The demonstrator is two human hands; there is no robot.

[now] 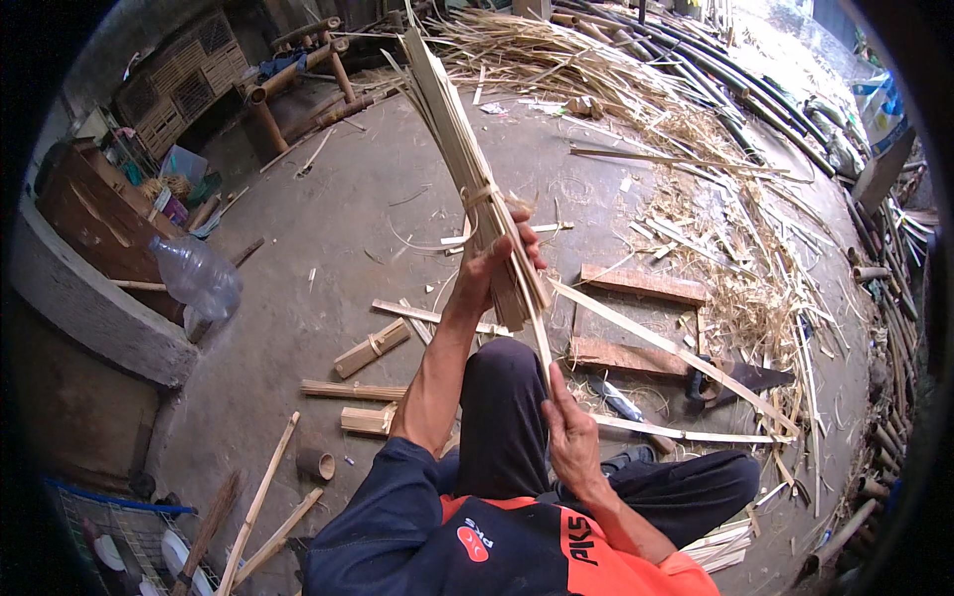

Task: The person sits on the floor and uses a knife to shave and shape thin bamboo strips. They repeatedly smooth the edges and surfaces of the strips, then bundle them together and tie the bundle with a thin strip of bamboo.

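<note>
Bamboo slats tied in a bundle (467,169) stand upright in the left hand (489,268), its fingers wrapped round them, while the right hand (568,427) pinches one thin strip (543,343) below; best drawn straight down, bundle steady.

Rough grey concrete floor (328,228) all over, daylight coming in from the far side. Up and to the right of the hands there's a big mess of straw and shavings (735,248) plus long dark poles (696,60). Off to the left sits a low concrete wall (89,298), with wooden crates (184,79) stacked further back.
</note>
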